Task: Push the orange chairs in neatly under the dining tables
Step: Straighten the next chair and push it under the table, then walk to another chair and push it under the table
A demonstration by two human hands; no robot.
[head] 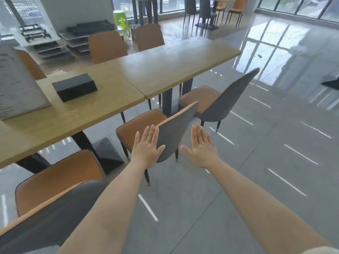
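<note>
Presently both hands are flat and open, gripping nothing: left hand [147, 146] at the middle chair [165, 129] backrest (contact uncertain), right hand [201, 145] just beside it. Seat stands clear of the desk [128, 83]; a level forward push appears next.

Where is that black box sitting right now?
The black box lies on the left wooden table, left of the picture's middle, beside a grey menu board and beyond the left hand.
</note>
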